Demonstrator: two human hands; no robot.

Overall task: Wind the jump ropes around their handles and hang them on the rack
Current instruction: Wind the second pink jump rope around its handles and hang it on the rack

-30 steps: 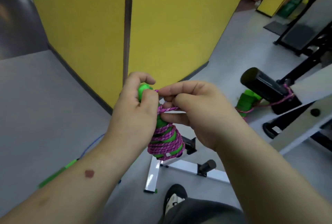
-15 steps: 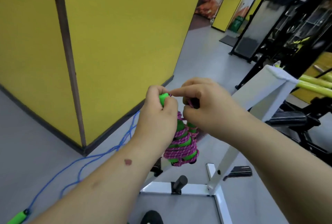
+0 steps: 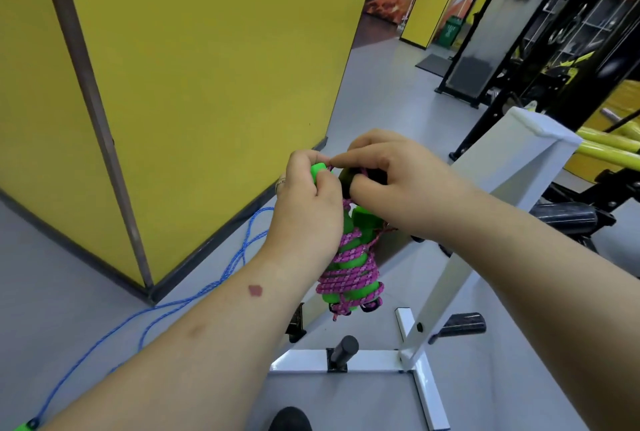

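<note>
Middle of the frame: both hands are up on the pink rope (image 3: 346,275), which is wound in a fat bundle around its green handles (image 3: 349,259). The left hand (image 3: 306,209) has its grip closed around the top of one handle — the green end cap pokes out above the fingers. The right hand (image 3: 398,185) is right beside it, grip pinched on a strand of pink rope at a dark peg (image 3: 348,178) of the rack (image 3: 512,167). The peg is mostly hidden behind the fingers, so I can't tell if the loop is actually over it yet. The rest of the bundle hangs down below the hands, in front of the rack's white frame.

Lower left, a blue rope (image 3: 194,295) is lying loose on the grey floor (image 3: 69,275) along the base of the yellow wall (image 3: 207,50) — one green handle of it sits at the bottom left corner. Black gym machines fill the upper right.
</note>
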